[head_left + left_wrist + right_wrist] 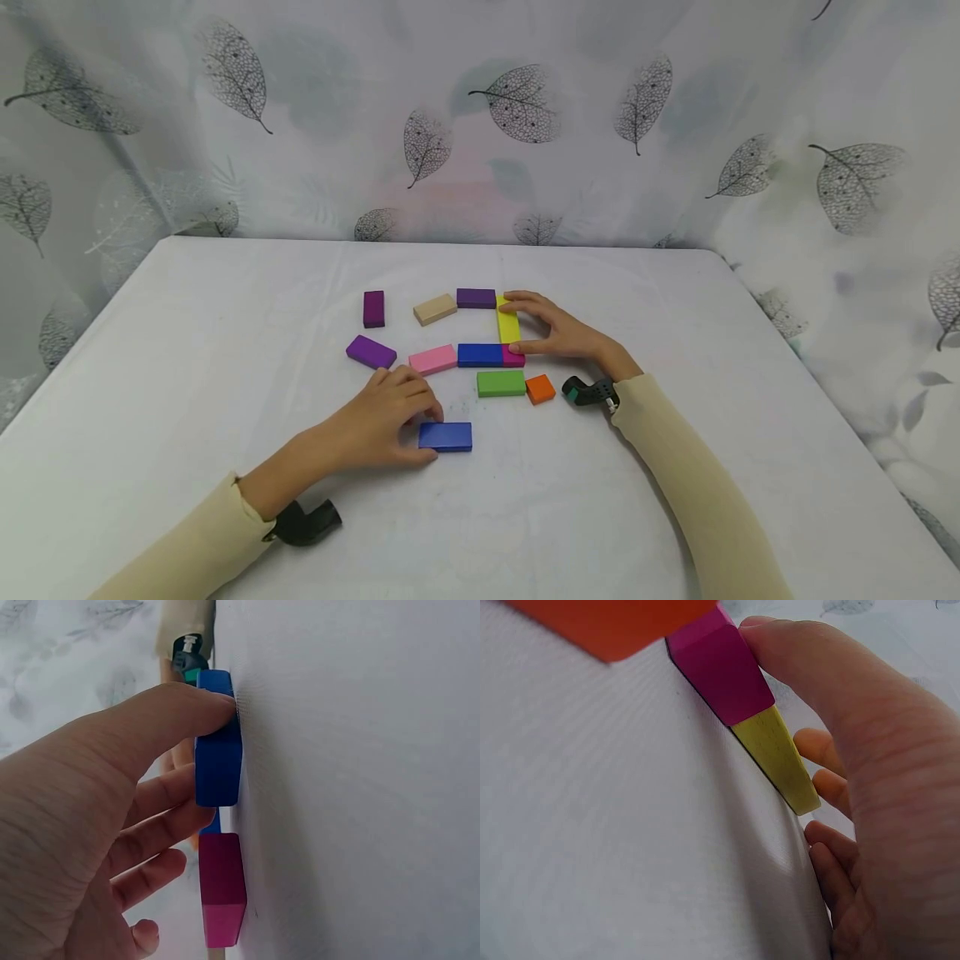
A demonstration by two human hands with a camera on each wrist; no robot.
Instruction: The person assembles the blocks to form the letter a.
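My left hand [393, 417] pinches a blue block [446, 437] at its left end, thumb on the near side and fingers on the far side. The left wrist view shows the thumb [214, 712] on this block's face. My right hand [566, 329] rests at the right end of the arranged blocks. Its thumb touches a magenta block [515, 356], and a fingertip lies on the far end of a yellow block [507, 323]. In the right wrist view, the yellow block [780, 761] adjoins the magenta block [724, 671], with the other fingers loosely bent beside it.
A dark blue block [479, 356] and a pink block [432, 360] continue the row leftward. Green [501, 384] and orange [540, 389] blocks lie nearer. Purple [476, 298], wooden [435, 309], dark purple [373, 309] and violet [371, 352] blocks lie behind and left on the white tabletop [225, 333].
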